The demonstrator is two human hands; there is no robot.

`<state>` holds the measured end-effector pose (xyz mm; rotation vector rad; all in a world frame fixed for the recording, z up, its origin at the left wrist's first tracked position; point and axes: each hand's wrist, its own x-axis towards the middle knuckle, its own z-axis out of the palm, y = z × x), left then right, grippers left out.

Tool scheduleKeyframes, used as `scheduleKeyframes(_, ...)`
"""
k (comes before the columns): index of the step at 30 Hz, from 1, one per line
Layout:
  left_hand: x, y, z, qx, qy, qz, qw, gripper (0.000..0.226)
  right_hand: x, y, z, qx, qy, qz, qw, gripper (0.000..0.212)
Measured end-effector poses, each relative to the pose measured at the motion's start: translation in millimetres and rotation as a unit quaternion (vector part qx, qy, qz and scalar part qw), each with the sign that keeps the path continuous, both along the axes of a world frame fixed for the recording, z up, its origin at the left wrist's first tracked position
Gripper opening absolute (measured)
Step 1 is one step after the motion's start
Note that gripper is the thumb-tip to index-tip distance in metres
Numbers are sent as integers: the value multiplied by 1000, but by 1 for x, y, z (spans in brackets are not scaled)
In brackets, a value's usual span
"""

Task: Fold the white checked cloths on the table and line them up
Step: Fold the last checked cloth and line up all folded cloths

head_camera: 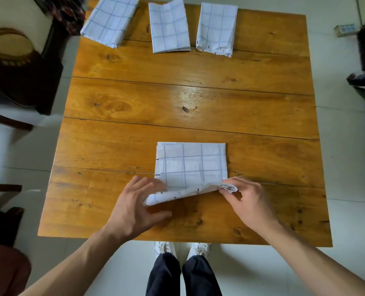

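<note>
— Where do we stand? Our left hand [134, 207] and right hand [246, 201] each pinch a near corner of the cloth [191, 165] by the table's [177, 99] near edge.
— We'd fold straight away from us.

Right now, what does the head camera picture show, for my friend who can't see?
Two bare hands, left hand and right hand, lift the near edge of a folded white checked cloth on a brown wooden table. Three folded checked cloths line the far edge.

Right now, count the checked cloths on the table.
4: three folded along the far edge, left, middle, right; one near cloth held by both hands. None seem hidden.
</note>
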<state>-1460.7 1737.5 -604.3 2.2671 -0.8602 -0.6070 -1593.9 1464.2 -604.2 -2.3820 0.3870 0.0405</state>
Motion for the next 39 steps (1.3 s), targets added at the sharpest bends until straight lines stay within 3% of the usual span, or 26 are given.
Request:
scheduleKeyframes(2, 1, -1, -2, -2, 3, 14, 1000, 52, 1, 0, 1, 6, 4, -7, 1000, 9)
scheduleKeyframes(7, 4, -7, -5, -4, -1, 47, 999, 32, 7, 2, 5, 25, 30, -35, 999, 31)
scheduleKeyframes(17, 11, -22, -4, 6, 77, 151, 985, 20, 19, -5, 1, 60, 120, -112, 985, 11)
scheduleKeyframes(21, 13, -33, -4, 44, 61, 184, 980, 18, 28, -5, 3, 27, 131, -132, 982, 22)
scheduleKeyframes(28, 11, -46, -5, 88, -6, 211, 973, 23, 40, -1, 2, 31, 133, -169, 976, 10)
scheduleKeyframes(35, 0, -45, -5, 76, -90, 224, 967, 71, 40, 5, 4, -11, 93, -162, 982, 39)
scheduleKeyframes(37, 0, -43, -7, 80, -166, 181, 966, 68, 36, 5, 0, -53, 69, -133, 987, 45)
scheduleKeyframes(39, 1, -44, -8, 91, -233, 112, 962, 51, 35, 5, -2, -119, 31, -73, 990, 41)
